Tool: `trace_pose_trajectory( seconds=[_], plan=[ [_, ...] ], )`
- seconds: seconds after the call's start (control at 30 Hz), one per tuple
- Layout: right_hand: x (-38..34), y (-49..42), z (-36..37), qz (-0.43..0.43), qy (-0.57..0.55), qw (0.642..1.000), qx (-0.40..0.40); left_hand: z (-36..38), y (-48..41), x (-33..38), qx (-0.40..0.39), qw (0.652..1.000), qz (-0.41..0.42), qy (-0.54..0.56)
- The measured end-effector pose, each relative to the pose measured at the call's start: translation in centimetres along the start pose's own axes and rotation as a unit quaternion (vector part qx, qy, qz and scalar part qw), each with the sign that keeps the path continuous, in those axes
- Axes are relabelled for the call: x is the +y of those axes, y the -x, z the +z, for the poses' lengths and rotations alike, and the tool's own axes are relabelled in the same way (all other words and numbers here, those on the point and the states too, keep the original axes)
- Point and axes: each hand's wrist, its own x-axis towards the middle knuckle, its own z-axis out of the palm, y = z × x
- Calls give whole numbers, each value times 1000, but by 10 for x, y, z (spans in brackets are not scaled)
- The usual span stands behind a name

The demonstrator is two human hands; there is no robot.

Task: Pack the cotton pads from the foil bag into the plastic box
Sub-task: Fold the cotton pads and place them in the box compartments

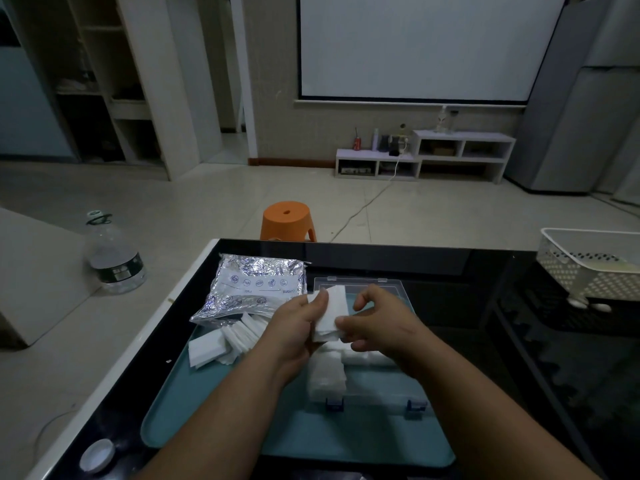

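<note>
A teal tray [214,403] carries the clear box [377,382], foil bag [249,289] and loose pads [221,341]. Above the box, a pad stack [330,313] is pinched between left hand [294,327] and right hand [381,323], fingers closed on it.
</note>
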Motion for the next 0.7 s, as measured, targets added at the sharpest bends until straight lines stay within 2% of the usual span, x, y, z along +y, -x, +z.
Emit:
trace_pose_trajectory(
  seconds=[0.1, 0.27, 0.4, 0.53, 0.6, 0.7],
  plan=[
    [4, 1, -8, 2, 11, 1000, 14, 4, 3, 0, -14, 999, 0, -40],
    [9, -1, -15, 21, 117, 993, 0, 6, 1, -6, 41, 982, 14, -186],
    [10, -3, -17, 31, 151, 988, 6, 8, 2, -12, 46, 948, 64, -307],
    [11, -3, -19, 69, 184, 980, -13, 12, 5, -17, 48, 925, 79, -369],
    [12, -2, -18, 98, 192, 976, -32, 15, 5, -21, 58, 899, 93, -425],
    [16, -3, -14, 119, 216, 968, -40, 18, 6, -24, 73, 834, 104, -536]
  ],
)
